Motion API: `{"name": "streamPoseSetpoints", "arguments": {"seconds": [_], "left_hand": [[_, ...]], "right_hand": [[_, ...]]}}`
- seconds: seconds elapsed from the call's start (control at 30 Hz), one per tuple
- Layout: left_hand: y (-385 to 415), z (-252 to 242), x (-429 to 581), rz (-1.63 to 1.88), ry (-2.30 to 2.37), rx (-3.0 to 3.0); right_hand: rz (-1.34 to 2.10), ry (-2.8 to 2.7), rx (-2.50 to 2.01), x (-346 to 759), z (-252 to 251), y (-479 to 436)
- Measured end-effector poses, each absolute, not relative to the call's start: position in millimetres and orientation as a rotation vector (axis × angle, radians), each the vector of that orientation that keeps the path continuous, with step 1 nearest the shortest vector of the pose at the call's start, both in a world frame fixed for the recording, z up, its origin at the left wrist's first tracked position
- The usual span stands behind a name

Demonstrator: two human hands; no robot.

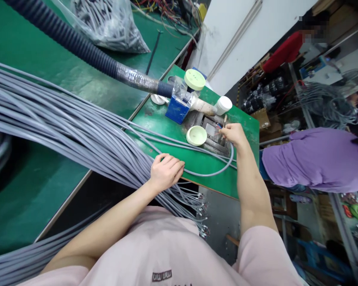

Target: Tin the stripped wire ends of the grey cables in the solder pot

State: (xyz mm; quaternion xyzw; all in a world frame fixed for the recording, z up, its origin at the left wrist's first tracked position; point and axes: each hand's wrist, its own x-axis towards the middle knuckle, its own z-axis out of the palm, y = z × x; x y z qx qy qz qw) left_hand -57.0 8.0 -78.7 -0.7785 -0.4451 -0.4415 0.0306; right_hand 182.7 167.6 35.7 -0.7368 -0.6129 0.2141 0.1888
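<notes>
A thick bundle of grey cables [62, 131] runs across the green bench toward my lap, their stripped ends [197, 210] hanging off the edge. My left hand [165, 171] rests curled on the bundle near the bench edge, fingers closed over the cables. One grey cable [217, 169] loops away from it to my right hand [233, 134], which pinches its stripped tip with coloured wires at a small metal fixture [213, 133] set into the green board.
A black corrugated hose [77, 43] leads to a blue block [176, 109] with a clear bottle. Pale green lids [196, 135] and a white cap [223, 105] stand around the fixture. A bag of grey parts [107, 24] lies behind. A person in purple [313, 159] works at right.
</notes>
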Motion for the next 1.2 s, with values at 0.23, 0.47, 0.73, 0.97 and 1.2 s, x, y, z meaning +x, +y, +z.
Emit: {"name": "streamPoseSetpoints", "arguments": {"seconds": [0.23,0.47,0.73,0.97,1.2], "left_hand": [[8,-79,-57,-1.370,-1.393,-2.415],[8,-80,-57,-1.344,-1.393,-2.415],[8,-80,-57,-1.352,-1.388,-2.414],[8,-81,-57,-1.372,-1.407,-2.437],[8,-81,-56,-1.373,-1.397,-2.411]], "right_hand": [[0.488,-1.789,-2.166,195,17,187],[0.485,-1.810,-2.180,201,7,197],[0.505,-1.772,-2.241,199,0,204],[0.596,-1.693,-2.134,197,13,190],[0.891,-1.490,-1.755,186,46,114]]}}
